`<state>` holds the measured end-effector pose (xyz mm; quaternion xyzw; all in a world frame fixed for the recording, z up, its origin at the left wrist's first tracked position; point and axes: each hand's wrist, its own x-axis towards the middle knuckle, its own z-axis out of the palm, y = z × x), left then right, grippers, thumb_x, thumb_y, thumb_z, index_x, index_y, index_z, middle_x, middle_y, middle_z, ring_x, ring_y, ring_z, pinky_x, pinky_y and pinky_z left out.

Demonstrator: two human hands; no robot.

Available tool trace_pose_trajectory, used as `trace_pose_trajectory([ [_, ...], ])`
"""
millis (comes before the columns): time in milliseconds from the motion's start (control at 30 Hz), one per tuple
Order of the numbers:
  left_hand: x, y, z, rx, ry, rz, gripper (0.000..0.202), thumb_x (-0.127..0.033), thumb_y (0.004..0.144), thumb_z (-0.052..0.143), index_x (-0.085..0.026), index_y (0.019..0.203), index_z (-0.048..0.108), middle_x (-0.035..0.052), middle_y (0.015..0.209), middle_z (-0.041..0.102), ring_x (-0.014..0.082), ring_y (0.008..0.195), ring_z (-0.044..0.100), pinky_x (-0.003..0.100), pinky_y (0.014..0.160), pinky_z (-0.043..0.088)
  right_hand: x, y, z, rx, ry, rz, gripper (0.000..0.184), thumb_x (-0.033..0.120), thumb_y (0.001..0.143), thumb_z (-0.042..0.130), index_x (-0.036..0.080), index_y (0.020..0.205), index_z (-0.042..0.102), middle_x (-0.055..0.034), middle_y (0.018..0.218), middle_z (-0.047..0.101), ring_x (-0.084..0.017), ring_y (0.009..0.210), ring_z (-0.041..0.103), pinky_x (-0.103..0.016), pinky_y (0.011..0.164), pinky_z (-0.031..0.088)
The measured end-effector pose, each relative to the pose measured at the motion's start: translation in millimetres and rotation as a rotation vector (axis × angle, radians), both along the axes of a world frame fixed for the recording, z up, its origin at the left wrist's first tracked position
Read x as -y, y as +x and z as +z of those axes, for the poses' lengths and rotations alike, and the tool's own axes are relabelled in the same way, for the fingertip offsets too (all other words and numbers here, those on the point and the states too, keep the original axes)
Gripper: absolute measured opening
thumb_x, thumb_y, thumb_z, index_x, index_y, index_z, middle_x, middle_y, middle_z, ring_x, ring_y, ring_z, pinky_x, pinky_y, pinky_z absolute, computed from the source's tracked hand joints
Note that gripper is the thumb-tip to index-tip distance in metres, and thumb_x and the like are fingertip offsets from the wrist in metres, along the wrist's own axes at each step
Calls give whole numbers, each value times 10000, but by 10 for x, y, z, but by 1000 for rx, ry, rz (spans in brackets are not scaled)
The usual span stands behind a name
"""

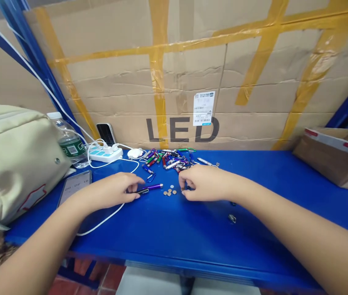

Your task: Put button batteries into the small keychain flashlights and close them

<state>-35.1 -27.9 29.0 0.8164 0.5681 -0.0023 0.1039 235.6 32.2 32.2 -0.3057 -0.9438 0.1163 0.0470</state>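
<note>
Your left hand has its grip closed on one purple mini torch, lying flat on the blue tabletop. Your right hand rests fingers-down just right of the button cells; whether its grip holds one, you cannot tell. By the look of it you're early on: the far pile of torches is untouched

hands: two, left hand and right hand
button cells: about six
phones: two, phone and second phone
water bottle: one
power strip: one
</note>
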Motion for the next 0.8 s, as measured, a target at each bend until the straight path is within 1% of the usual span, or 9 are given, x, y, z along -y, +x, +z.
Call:
trace_pose_trajectory([
  [100, 5, 93, 101, 76, 41, -37, 282, -358, 882, 508, -196, 1030, 685, 47, 920, 658, 162, 782, 604, 252, 708, 454, 40, 169, -91, -159, -9, -28, 135, 251, 733, 585, 217, 844, 655, 37, 655, 581, -102, 579, 487, -228, 526, 319],
  [200, -76, 366, 125, 243, 97, -108, 223, -363, 876, 537, -186, 928, 663, 31, 901, 672, 148, 790, 609, 236, 720, 458, 19, 291, -283, -255, -55, -58, 126, 255, 766, 569, 203, 866, 627, 54, 621, 528, -92, 556, 461, -229, 535, 326],
  [300, -224, 712, 34, 352, 65, -130, 144, -302, 869, 571, -174, 896, 630, 6, 818, 689, 132, 767, 624, 223, 739, 462, -29, 363, -440, -358, -109, -101, 103, 256, 776, 568, 197, 857, 590, 68, 593, 472, -89, 539, 433, -229, 529, 324],
  [367, -317, 891, -52, 376, 80, -174, 120, -276, 862, 594, -189, 933, 635, -1, 889, 701, 127, 813, 635, 217, 764, 457, -68, 387, -467, -439, -143, -154, 93, 266, 783, 570, 195, 842, 570, 77, 565, 429, -89, 521, 409, -227, 513, 317],
  [433, -378, 989, -131, 394, 100, -171, 117, -266, 878, 579, -203, 958, 634, -1, 938, 707, 134, 853, 646, 222, 774, 456, -111, 391, -439, -491, -175, -173, 80, 264, 786, 564, 197, 828, 557, 84, 544, 404, -87, 501, 395, -222, 493, 309],
  [500, -402, 1008, -197, 407, 136, -151, 118, -266, 887, 571, -211, 970, 634, 2, 958, 711, 146, 880, 653, 234, 784, 458, -152, 374, -398, -527, -197, -159, 74, 259, 792, 560, 199, 834, 555, 90, 530, 400, -83, 481, 389, -215, 479, 309],
  [633, -392, 921, -302, 428, 211, -129, 143, -277, 903, 562, -220, 1013, 633, 7, 968, 715, 151, 883, 663, 242, 773, 459, -189, 308, -382, -567, -202, -95, 92, 217, 800, 563, 200, 890, 570, 92, 537, 429, -75, 475, 404, -202, 493, 331],
  [733, -382, 861, -351, 389, 245, -177, 157, -283, 910, 562, -226, 1041, 627, 10, 985, 721, 162, 902, 675, 265, 783, 449, -158, 265, -392, -515, -171, -85, 97, 196, 806, 570, 200, 901, 587, 80, 554, 465, -80, 504, 438, -202, 515, 342],
  [800, -374, 843, -361, 354, 275, -210, 148, -265, 916, 548, -222, 1036, 622, 12, 974, 726, 166, 890, 680, 276, 765, 445, -121, 239, -362, -465, -147, -97, 93, 202, 819, 569, 199, 908, 596, 69, 566, 488, -87, 526, 463, -204, 524, 348],
])
